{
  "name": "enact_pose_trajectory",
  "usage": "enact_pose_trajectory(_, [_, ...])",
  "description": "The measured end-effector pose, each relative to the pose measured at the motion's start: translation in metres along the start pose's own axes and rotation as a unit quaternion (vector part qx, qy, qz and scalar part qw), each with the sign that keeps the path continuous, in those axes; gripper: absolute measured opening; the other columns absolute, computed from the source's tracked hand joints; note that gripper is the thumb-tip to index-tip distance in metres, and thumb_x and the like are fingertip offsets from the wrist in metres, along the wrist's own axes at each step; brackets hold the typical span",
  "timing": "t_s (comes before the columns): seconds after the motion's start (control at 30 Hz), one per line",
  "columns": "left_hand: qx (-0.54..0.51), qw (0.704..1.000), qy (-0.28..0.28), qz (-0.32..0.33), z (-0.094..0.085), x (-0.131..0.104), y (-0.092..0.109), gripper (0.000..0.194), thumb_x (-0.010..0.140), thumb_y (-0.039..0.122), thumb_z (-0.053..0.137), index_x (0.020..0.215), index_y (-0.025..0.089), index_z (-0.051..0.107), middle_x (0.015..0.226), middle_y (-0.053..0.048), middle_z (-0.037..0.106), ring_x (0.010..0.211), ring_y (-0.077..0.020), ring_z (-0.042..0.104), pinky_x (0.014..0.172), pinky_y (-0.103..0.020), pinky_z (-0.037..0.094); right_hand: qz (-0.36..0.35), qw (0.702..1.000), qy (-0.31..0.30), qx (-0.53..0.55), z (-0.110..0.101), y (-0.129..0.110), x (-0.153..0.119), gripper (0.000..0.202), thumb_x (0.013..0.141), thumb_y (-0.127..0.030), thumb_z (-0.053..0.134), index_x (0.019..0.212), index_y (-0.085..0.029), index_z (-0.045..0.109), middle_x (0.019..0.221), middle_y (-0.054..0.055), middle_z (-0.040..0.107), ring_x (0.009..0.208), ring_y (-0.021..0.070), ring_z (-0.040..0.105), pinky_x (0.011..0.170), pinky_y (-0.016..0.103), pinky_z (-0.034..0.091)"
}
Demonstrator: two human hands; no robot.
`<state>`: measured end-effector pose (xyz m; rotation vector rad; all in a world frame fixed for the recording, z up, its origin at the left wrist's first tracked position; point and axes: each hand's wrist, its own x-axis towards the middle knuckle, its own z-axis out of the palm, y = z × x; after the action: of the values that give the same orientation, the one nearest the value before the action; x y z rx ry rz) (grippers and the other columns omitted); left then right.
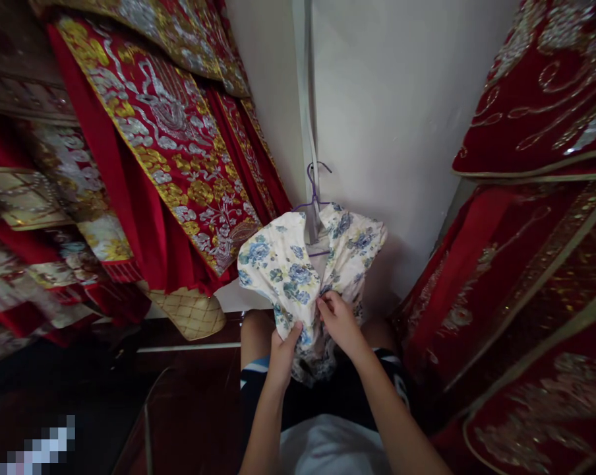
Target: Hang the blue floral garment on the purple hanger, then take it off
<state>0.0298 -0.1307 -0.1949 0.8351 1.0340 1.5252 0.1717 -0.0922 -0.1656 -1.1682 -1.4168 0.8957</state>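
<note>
A white blouse with blue flowers [298, 274] hangs on a purple hanger [314, 191] in front of me, its lower part over my lap. My left hand [284, 346] grips the blouse low on its left side, thumb on top of the cloth. Higher up, at the bottom of the V-shaped neckline, my right hand [338, 320] pinches the front edge of the blouse between thumb and fingers. The fingers of my left hand are partly hidden behind the fabric.
Red garments with gold and silver embroidery [174, 138] hang on the left. More red embroidered cloth [535, 264] hangs close on the right. Behind the hanger are a pale wall [387, 119] and a light vertical strap [305, 86]. A dark red floor [194, 389] lies below.
</note>
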Motion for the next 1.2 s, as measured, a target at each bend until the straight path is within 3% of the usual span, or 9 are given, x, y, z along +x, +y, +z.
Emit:
enact_pose_trajectory(0.17, [-0.009, 1.000, 0.009, -0.010, 0.002, -0.002, 0.001, 0.050, 0.067, 0.036, 0.081, 0.111, 0.016, 0.070, 0.114, -0.009, 0.072, 0.113, -0.0284, 0.064, 0.101, -0.037, 0.048, 0.011, 0.999, -0.036, 0.033, -0.002, -0.002, -0.002, 0.025, 0.086, -0.035, 0.047, 0.063, -0.024, 0.046, 0.048, -0.004, 0.051, 0.042, 0.0142, 0.048, 0.045, 0.026, 0.039])
enact_pose_trajectory(0.3, [0.017, 0.999, 0.044, 0.020, -0.006, 0.001, 0.001, 0.041, 0.067, 0.035, 0.079, 0.105, 0.022, 0.071, 0.114, -0.006, 0.072, 0.116, -0.0276, 0.062, 0.100, -0.033, 0.048, 0.017, 0.997, -0.023, 0.073, -0.012, -0.005, -0.005, 0.022, 0.082, -0.034, 0.052, 0.063, -0.022, 0.054, 0.049, -0.002, 0.056, 0.044, 0.0146, 0.051, 0.046, 0.026, 0.040])
enact_pose_trajectory(0.43, [0.080, 0.981, 0.140, 0.104, -0.021, 0.009, -0.003, 0.043, 0.067, 0.032, 0.077, 0.107, 0.020, 0.063, 0.110, -0.008, 0.069, 0.110, -0.0260, 0.063, 0.098, -0.035, 0.047, 0.009, 0.997, 0.007, 0.077, -0.024, -0.007, -0.006, 0.018, 0.075, -0.031, 0.059, 0.060, -0.021, 0.058, 0.049, -0.002, 0.057, 0.046, 0.0144, 0.051, 0.047, 0.026, 0.039])
enact_pose_trajectory(0.53, [0.122, 0.948, 0.215, 0.200, -0.021, 0.008, -0.006, 0.046, 0.068, 0.034, 0.076, 0.108, 0.019, 0.057, 0.105, -0.007, 0.064, 0.098, -0.0217, 0.062, 0.091, -0.033, 0.048, 0.023, 0.995, -0.007, 0.100, -0.028, -0.010, -0.006, 0.017, 0.074, -0.031, 0.058, 0.061, -0.020, 0.060, 0.048, -0.002, 0.057, 0.043, 0.0133, 0.049, 0.045, 0.025, 0.037])
enact_pose_trajectory(0.6, [0.171, 0.937, 0.174, 0.248, -0.009, 0.003, -0.006, 0.031, 0.073, 0.033, 0.072, 0.099, 0.020, 0.060, 0.096, -0.005, 0.062, 0.092, -0.0198, 0.060, 0.086, -0.030, 0.047, 0.037, 0.993, -0.028, 0.110, -0.029, -0.013, -0.007, 0.018, 0.074, -0.032, 0.059, 0.062, -0.019, 0.061, 0.048, -0.001, 0.057, 0.042, 0.0124, 0.049, 0.043, 0.024, 0.036])
enact_pose_trajectory(0.73, [0.273, 0.919, -0.029, 0.283, 0.029, 0.000, -0.002, 0.010, 0.082, 0.023, 0.061, 0.090, 0.019, 0.063, 0.089, -0.005, 0.063, 0.087, -0.0193, 0.059, 0.081, -0.029, 0.045, 0.058, 0.986, -0.091, 0.124, -0.028, -0.020, -0.010, 0.020, 0.074, -0.036, 0.061, 0.066, -0.018, 0.064, 0.047, -0.002, 0.058, 0.040, 0.0107, 0.047, 0.042, 0.023, 0.034])
enact_pose_trajectory(0.83, [0.293, 0.904, -0.083, 0.299, 0.046, 0.011, -0.001, 0.007, 0.085, 0.020, 0.055, 0.092, 0.018, 0.057, 0.085, -0.003, 0.060, 0.081, -0.0176, 0.057, 0.076, -0.028, 0.044, 0.072, 0.981, -0.120, 0.138, -0.030, -0.025, -0.009, 0.023, 0.072, -0.040, 0.064, 0.066, -0.017, 0.065, 0.046, -0.002, 0.057, 0.039, 0.0095, 0.046, 0.040, 0.021, 0.032])
enact_pose_trajectory(1.0, [0.366, 0.857, -0.191, 0.308, 0.040, 0.028, 0.008, 0.009, 0.089, 0.020, 0.049, 0.081, 0.018, 0.052, 0.077, -0.001, 0.055, 0.075, -0.0154, 0.052, 0.071, -0.026, 0.040, 0.116, 0.972, -0.049, 0.196, -0.032, -0.036, 0.005, 0.026, 0.065, -0.041, 0.069, 0.065, -0.015, 0.067, 0.043, -0.003, 0.054, 0.035, 0.0067, 0.040, 0.036, 0.020, 0.023])
enact_pose_trajectory(1.2, [0.459, 0.812, -0.220, 0.286, 0.035, 0.019, 0.006, 0.010, 0.084, 0.013, 0.048, 0.076, 0.020, 0.046, 0.076, -0.001, 0.052, 0.074, -0.0156, 0.051, 0.068, -0.026, 0.036, 0.089, 0.949, 0.028, 0.300, -0.030, -0.079, 0.059, 0.018, 0.062, -0.029, 0.071, 0.061, -0.012, 0.066, 0.042, -0.005, 0.048, 0.034, 0.0027, 0.033, 0.033, 0.018, 0.016])
